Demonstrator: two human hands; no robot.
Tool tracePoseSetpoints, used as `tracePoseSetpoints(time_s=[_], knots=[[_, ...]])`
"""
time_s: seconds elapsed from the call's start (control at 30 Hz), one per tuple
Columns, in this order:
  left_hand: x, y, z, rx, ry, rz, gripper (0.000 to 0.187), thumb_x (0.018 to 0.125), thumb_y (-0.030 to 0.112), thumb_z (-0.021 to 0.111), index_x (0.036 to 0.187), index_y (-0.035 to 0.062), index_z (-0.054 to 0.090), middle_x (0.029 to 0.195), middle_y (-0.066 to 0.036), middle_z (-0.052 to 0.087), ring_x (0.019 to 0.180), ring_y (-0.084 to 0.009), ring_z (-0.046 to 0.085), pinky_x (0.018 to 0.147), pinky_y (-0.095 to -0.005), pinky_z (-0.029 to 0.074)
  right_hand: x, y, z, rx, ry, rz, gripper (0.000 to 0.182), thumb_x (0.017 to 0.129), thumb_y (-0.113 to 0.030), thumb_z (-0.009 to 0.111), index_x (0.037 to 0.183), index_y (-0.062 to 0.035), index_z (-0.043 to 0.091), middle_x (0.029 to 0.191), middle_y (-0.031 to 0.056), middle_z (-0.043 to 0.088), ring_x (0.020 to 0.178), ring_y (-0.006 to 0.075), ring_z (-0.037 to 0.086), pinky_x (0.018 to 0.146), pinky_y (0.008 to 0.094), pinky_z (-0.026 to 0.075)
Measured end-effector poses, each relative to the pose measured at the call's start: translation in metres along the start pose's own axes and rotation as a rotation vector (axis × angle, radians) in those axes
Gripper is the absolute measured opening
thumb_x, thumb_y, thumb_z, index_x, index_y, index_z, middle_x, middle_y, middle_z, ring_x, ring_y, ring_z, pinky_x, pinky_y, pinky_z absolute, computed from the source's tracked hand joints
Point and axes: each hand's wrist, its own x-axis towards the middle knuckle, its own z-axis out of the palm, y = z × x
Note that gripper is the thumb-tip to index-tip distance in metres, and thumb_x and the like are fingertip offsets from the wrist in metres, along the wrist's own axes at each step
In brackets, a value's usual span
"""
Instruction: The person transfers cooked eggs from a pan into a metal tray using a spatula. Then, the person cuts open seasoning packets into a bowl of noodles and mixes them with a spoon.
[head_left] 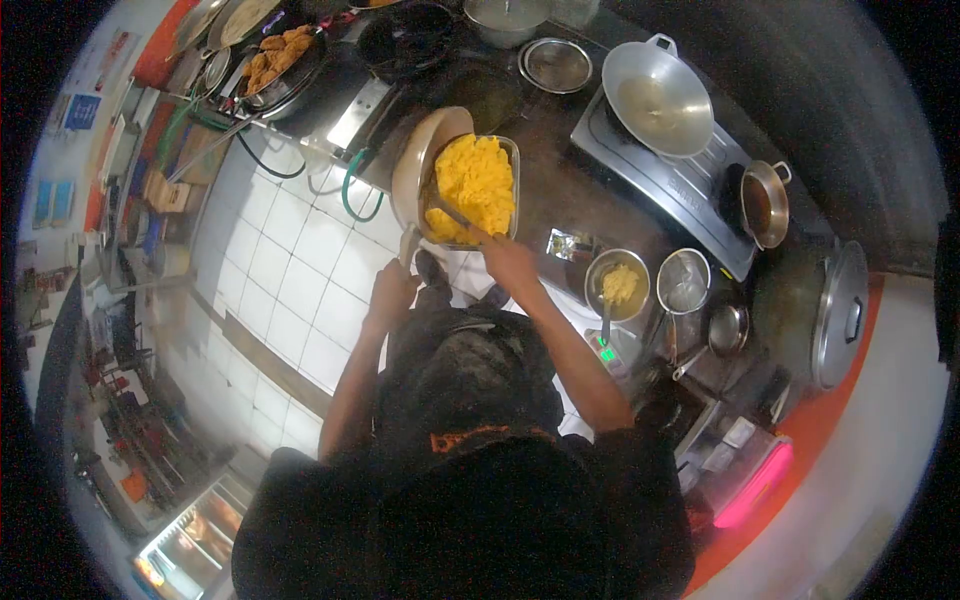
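My left hand (pixel 393 292) is closed round the pale handle of a frying pan (pixel 405 170), which is tilted up against the left side of a clear container (pixel 517 185). Soft yellow scrambled egg (pixel 475 185) fills the container, and some may still touch the pan. In my right hand (pixel 510 265) is a spatula (pixel 455 211), its far end in or against the egg near the pan's edge. The fingers of both hands are partly hidden by their backs.
Right of the container stands a silver stove (pixel 650 180) carrying a wok (pixel 657 100). Nearer me are a metal bowl (pixel 632 258) of yellow food, a digital scale (pixel 606 352) and a strainer (pixel 684 280). Fried pieces (pixel 275 62) sit in a pan at the upper left.
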Motion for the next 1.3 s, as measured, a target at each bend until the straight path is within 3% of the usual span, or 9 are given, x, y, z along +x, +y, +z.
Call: tracePoseSetpoints(time_s=[0.13,0.33,0.4,0.6,0.73,0.83,1.0,1.07,1.3], knots=[[0.005,-0.003,0.0,0.071,0.012,0.08,0.028,0.078,0.018,0.068,0.084,-0.0042,0.053,0.065,-0.018,0.061,0.055,-0.0292,0.062,0.051,-0.0392,0.049,0.006,0.015,0.018,-0.003,-0.004,0.052,0.04,0.087,-0.014,0.047,0.126,-0.0198,0.054,0.087,0.0195,0.063,0.077,0.0362,0.064,0.066,0.0477,0.05],[-0.002,0.013,-0.012,-0.23,-0.083,-0.162,0.03,0.077,0.019,0.069,0.086,-0.0039,0.053,0.069,-0.021,0.062,0.06,-0.0334,0.063,0.054,-0.0408,0.049,-0.026,0.033,0.022,0.03,0.102,0.048,0.046,0.084,-0.006,0.051,0.127,-0.0211,0.053,0.087,0.0203,0.064,0.077,0.0384,0.064,0.069,0.0482,0.052],[0.002,-0.002,-0.001,-0.035,0.0,-0.009,0.031,0.076,0.02,0.069,0.086,-0.0045,0.053,0.073,-0.024,0.062,0.068,-0.0391,0.063,0.062,-0.0445,0.049,-0.03,0.028,0.017,0.035,0.114,0.028,0.046,0.084,-0.007,0.051,0.128,-0.0216,0.052,0.087,0.0208,0.064,0.077,0.0385,0.064,0.069,0.0484,0.052],[-0.001,0.004,-0.009,0.008,-0.015,-0.043,0.034,0.075,0.021,0.071,0.087,-0.005,0.053,0.076,-0.026,0.062,0.075,-0.0434,0.062,0.066,-0.048,0.049,-0.016,-0.013,-0.01,0.162,0.064,-0.002,0.048,0.082,-0.007,0.05,0.129,-0.0165,0.052,0.087,0.0237,0.063,0.077,0.0383,0.063,0.069,0.0495,0.051],[0.002,-0.001,-0.007,0.035,0.014,0.025,0.034,0.075,0.021,0.071,0.087,-0.0049,0.053,0.076,-0.026,0.062,0.075,-0.0435,0.062,0.066,-0.048,0.049,0.0,-0.008,0.027,0.057,0.063,-0.097,0.048,0.085,-0.011,0.05,0.132,-0.0198,0.048,0.097,0.0216,0.063,0.084,0.0367,0.063,0.072,0.0483,0.051],[0.002,-0.002,-0.007,0.058,-0.001,-0.004,0.034,0.075,0.021,0.071,0.087,-0.0051,0.052,0.075,-0.026,0.062,0.075,-0.0437,0.061,0.066,-0.0484,0.048,-0.014,0.01,0.019,-0.037,-0.068,0.04,0.048,0.084,-0.007,0.049,0.13,-0.0191,0.05,0.097,0.0215,0.063,0.082,0.0367,0.064,0.07,0.0484,0.051],[0.009,0.006,0.001,0.059,0.038,-0.056,0.036,0.075,0.022,0.072,0.088,-0.0054,0.053,0.078,-0.027,0.062,0.077,-0.0444,0.061,0.067,-0.0497,0.048,-0.038,0.047,0.018,-0.104,0.073,-0.058,0.054,0.081,-0.004,0.051,0.131,-0.0239,0.049,0.085,0.019,0.062,0.075,0.0367,0.064,0.066,0.0484,0.053],[0.008,0.01,-0.002,0.046,0.031,-0.036,0.036,0.075,0.022,0.072,0.089,-0.0053,0.053,0.079,-0.027,0.063,0.078,-0.0445,0.061,0.068,-0.0498,0.048,-0.04,0.05,0.02,-0.143,-0.014,0.017,0.054,0.082,-0.006,0.052,0.132,-0.0249,0.049,0.085,0.0177,0.062,0.075,0.036,0.064,0.065,0.0478,0.053],[0.004,0.014,-0.007,0.009,0.011,-0.072,0.037,0.076,0.022,0.072,0.089,-0.0061,0.051,0.079,-0.027,0.063,0.078,-0.0449,0.061,0.068,-0.0498,0.048,-0.043,0.088,0.033,0.002,0.024,0.067,0.045,0.088,-0.013,0.05,0.131,-0.0248,0.051,0.103,0.0168,0.065,0.09,0.0342,0.063,0.08,0.0437,0.051]])
